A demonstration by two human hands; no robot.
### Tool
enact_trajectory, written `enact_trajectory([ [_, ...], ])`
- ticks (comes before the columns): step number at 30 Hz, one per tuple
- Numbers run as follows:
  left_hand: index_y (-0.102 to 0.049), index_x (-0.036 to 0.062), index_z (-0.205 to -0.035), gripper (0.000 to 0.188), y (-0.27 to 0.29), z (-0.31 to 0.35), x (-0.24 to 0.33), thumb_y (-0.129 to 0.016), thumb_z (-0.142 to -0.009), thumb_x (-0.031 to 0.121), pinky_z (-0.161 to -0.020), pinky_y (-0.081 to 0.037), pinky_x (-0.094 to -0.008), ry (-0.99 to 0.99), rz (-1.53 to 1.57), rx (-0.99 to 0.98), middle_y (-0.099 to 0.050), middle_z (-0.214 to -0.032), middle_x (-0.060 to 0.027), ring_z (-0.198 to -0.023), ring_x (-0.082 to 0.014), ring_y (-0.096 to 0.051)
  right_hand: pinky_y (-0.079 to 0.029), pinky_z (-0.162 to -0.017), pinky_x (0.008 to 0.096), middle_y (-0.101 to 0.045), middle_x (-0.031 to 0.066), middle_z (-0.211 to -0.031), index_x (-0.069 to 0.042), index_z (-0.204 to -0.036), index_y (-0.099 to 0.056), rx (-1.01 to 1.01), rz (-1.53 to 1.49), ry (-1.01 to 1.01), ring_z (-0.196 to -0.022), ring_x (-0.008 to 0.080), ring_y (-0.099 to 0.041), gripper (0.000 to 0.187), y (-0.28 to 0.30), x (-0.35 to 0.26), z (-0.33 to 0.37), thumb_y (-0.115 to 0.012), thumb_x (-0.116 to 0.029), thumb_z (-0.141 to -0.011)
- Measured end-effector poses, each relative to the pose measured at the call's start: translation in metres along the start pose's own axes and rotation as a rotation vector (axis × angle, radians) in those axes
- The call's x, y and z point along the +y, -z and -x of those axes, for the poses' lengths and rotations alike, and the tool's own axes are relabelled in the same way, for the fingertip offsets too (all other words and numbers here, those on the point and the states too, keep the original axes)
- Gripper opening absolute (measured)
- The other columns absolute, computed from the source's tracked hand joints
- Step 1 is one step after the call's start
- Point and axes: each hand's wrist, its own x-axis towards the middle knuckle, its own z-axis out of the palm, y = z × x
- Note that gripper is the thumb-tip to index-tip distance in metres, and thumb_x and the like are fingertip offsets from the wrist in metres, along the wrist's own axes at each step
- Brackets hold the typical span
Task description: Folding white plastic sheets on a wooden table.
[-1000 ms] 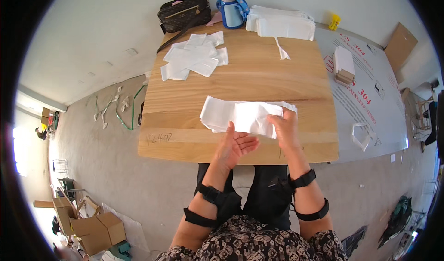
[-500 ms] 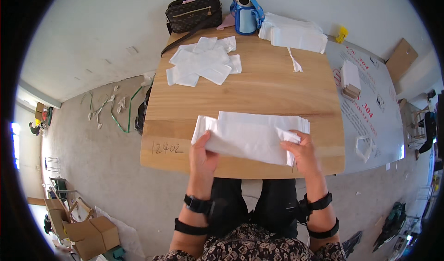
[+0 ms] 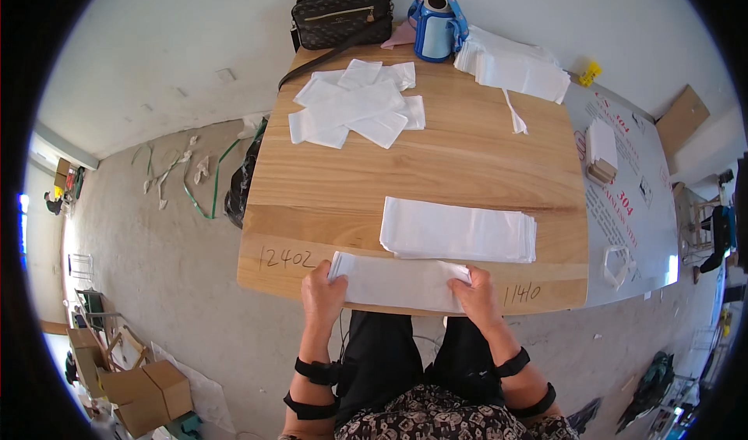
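Observation:
A folded white sheet (image 3: pixel 397 282), like thin paper or fabric, lies flat at the table's front edge. My left hand (image 3: pixel 322 293) pinches its left end with the thumb on top. At the other end my right hand (image 3: pixel 477 296) grips it the same way. Just beyond it rests a neat stack of long white sheets (image 3: pixel 458 229). Farther back on the left, several white folded pieces (image 3: pixel 354 106) overlap in a loose pile. Whether the held piece is one layer or several, I cannot tell.
At the back of the wooden table (image 3: pixel 327 183) stand a dark shoulder bag (image 3: pixel 343 17), a blue bottle (image 3: pixel 434 35) and a thick white stack (image 3: pixel 510 64). A narrow white strip (image 3: pixel 515 113) lies below that stack. To the right is a grey printed surface (image 3: pixel 635 222) with a small pile of white pieces (image 3: pixel 601 151).
Both hands have moved toward me, bringing the white sheet off the stack to the table's front edge. It now lies flat and looks narrower, and the stack behind is uncovered.

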Motion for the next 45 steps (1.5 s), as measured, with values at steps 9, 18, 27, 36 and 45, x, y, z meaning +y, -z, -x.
enact_trajectory([
  [9, -0.055, 0.0013, -0.095, 0.031, 0.007, -0.007, 0.012, -0.066, -0.072, 0.019, -0.074, -0.047, -0.0485, -0.047, -0.437, -0.024, -0.062, -0.096, -0.0199, -0.089, -0.0407, -0.059, -0.049, -0.057, 0.0345, -0.063, 0.0146, -0.067, 0.002, -0.082, -0.06, 0.14, 0.397, 0.149, -0.06, 0.0252, -0.064, 0.021, 0.015, -0.013, 0.008, -0.071, -0.014, -0.076],
  [18, -0.056, -0.0052, -0.106, 0.04, -0.014, -0.039, 0.058, -0.07, -0.078, 0.019, -0.073, -0.049, -0.0388, -0.285, -0.008, 0.049, -0.061, -0.094, -0.0175, -0.084, -0.0318, -0.06, -0.047, -0.055, 0.0362, -0.061, 0.0122, -0.068, -0.003, -0.084, -0.057, 0.461, 0.207, 0.221, -0.06, 0.0289, -0.06, 0.016, 0.076, 0.013, -0.001, -0.068, -0.013, -0.08],
  [27, -0.057, -0.0085, -0.109, 0.052, -0.063, -0.073, 0.068, -0.074, -0.074, 0.026, -0.072, -0.05, -0.0347, -0.112, 0.046, -0.089, -0.064, -0.089, -0.0172, -0.079, -0.0264, -0.063, -0.046, -0.075, 0.0397, -0.057, 0.0169, -0.091, 0.003, -0.106, -0.052, 0.578, 0.183, 0.081, -0.086, 0.0303, -0.056, 0.046, 0.11, 0.038, -0.039, -0.07, -0.033, -0.082],
  [36, -0.056, -0.0064, -0.111, 0.052, -0.039, -0.057, 0.069, -0.074, -0.073, 0.024, -0.079, -0.048, -0.0379, -0.092, 0.029, -0.085, -0.064, -0.094, -0.0182, -0.089, -0.0319, -0.061, -0.047, -0.075, 0.0414, -0.058, 0.0203, -0.094, 0.004, -0.107, -0.052, 0.782, 0.494, 0.324, -0.088, 0.0344, -0.058, 0.049, 0.099, 0.008, -0.036, -0.072, -0.032, -0.08],
  [45, -0.053, -0.0068, -0.113, 0.062, 0.014, -0.009, 0.032, -0.08, -0.067, 0.026, -0.088, -0.046, -0.042, 0.107, -0.372, 0.033, -0.057, -0.113, -0.0245, -0.105, -0.0354, -0.056, -0.048, -0.07, 0.0456, -0.056, 0.0178, -0.092, 0.0, -0.094, -0.053, 0.31, 0.583, 0.103, -0.086, 0.0366, -0.056, 0.051, 0.031, -0.009, 0.023, -0.079, -0.037, -0.07],
])
